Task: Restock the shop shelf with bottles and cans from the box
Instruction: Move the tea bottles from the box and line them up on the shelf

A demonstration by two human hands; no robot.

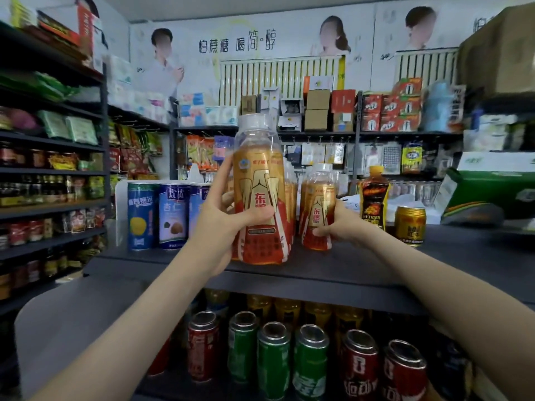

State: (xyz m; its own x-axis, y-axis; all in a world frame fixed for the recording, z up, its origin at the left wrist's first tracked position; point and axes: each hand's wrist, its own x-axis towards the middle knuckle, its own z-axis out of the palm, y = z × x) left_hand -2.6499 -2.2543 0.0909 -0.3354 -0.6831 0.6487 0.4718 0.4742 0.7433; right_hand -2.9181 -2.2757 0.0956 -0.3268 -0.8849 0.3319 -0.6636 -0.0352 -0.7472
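Bottle (260, 180) gripped in left hand (228, 224), at near edge of shelf (405, 264) — set upright, slide far, left of second bottle (318, 198) — right hand (344, 227) grasps that; avoid knocking it.

Smaller gold bottle (319, 198) reads "东鹏", dark bottle (374, 198) "HI-TIGER", wall poster (237, 43) "怕蔗糖 喝简醇".

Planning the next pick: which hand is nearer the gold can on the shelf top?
Right. The right hand grips the smaller bottle a little left of the gold can. The left hand grips the larger bottle farther left still.
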